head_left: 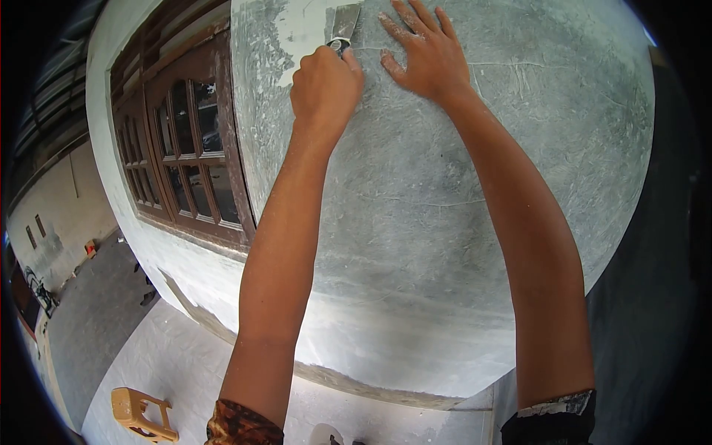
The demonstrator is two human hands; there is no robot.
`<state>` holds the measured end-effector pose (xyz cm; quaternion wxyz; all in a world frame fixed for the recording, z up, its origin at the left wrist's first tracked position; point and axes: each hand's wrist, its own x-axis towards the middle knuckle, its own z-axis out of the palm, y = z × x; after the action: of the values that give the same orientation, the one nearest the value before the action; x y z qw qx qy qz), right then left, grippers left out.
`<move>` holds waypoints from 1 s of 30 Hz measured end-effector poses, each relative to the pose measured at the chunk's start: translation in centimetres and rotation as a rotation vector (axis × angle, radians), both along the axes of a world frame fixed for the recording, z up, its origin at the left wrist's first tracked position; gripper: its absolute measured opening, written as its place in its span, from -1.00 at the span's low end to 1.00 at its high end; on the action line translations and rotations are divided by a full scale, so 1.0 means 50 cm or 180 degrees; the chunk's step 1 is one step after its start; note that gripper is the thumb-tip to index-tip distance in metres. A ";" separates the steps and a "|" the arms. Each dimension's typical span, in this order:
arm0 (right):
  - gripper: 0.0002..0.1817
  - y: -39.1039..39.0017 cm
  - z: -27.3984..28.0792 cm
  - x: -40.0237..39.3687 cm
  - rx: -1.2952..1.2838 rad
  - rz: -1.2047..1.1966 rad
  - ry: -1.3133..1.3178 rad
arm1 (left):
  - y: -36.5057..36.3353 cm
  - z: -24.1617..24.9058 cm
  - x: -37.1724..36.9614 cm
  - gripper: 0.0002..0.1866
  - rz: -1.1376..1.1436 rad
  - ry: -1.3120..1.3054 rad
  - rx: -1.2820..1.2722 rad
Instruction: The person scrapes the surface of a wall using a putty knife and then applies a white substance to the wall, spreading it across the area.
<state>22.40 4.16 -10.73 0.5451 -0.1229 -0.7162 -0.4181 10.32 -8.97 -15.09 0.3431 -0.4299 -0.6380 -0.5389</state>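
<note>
My left hand (pixel 326 87) is wrapped round the dark handle of a putty knife (pixel 345 22), near the top of the view. The knife's metal blade points up and lies against or very close to the grey wall (pixel 415 245). A patch of pale filler (pixel 298 33) covers the wall just left of the blade. To the right of the knife, my right hand (pixel 430 55) rests on the wall with its fingers spread, holding nothing. White dust or paste marks its fingertips.
A brown wooden window (pixel 194 152) with glass panes is set in the wall at the left. Below, an orange-brown plastic stool (pixel 144 412) stands on the pale floor (pixel 185 367). Farther off at the left is a bicycle-like object (pixel 41 291).
</note>
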 end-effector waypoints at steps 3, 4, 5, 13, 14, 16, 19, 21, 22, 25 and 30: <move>-0.30 0.000 -0.002 0.001 -0.0014 -0.0031 -0.0006 | -0.005 -0.026 -0.001 -0.52 0.0029 0.0012 -0.0038; -0.29 -0.001 -0.002 0.001 -0.0031 -0.0030 -0.0001 | -0.005 -0.034 -0.003 -0.46 0.0000 -0.0038 -0.0087; -0.29 -0.003 -0.002 -0.001 -0.0022 -0.0021 0.0002 | -0.004 -0.032 -0.006 -0.46 0.0009 -0.0035 -0.0078; -0.28 -0.002 0.000 -0.001 -0.0063 -0.0098 -0.0026 | 0.002 -0.003 -0.010 -0.46 0.0079 0.0101 0.0039; -0.28 0.000 0.000 -0.001 -0.0064 -0.0096 -0.0034 | 0.007 -0.017 -0.011 -0.46 0.0081 0.0093 0.0038; -0.28 0.001 0.000 0.000 -0.0056 -0.0021 -0.0037 | 0.010 -0.036 -0.007 -0.45 -0.0022 -0.0035 -0.0036; -0.28 -0.001 0.000 0.002 -0.0059 -0.0031 -0.0032 | 0.010 -0.007 -0.006 -0.46 0.0013 0.0046 0.0001; -0.28 -0.002 0.000 0.001 -0.0053 -0.0035 -0.0032 | 0.002 0.013 -0.007 -0.51 -0.0014 0.0097 0.0011; -0.28 -0.002 0.001 0.001 -0.0034 -0.0039 -0.0026 | -0.001 0.018 -0.007 -0.55 -0.0042 0.0153 0.0034; -0.27 0.000 -0.001 0.001 -0.0032 -0.0038 -0.0032 | 0.004 -0.014 -0.006 -0.46 0.0037 -0.0027 -0.0055; -0.27 -0.005 0.004 0.002 -0.0047 -0.0080 -0.0042 | 0.007 0.001 -0.010 -0.46 -0.0045 -0.0087 -0.0059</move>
<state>22.48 3.90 -10.51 0.5341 -0.1331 -0.7213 -0.4204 9.80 -8.63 -15.06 0.3266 -0.4302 -0.6445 -0.5412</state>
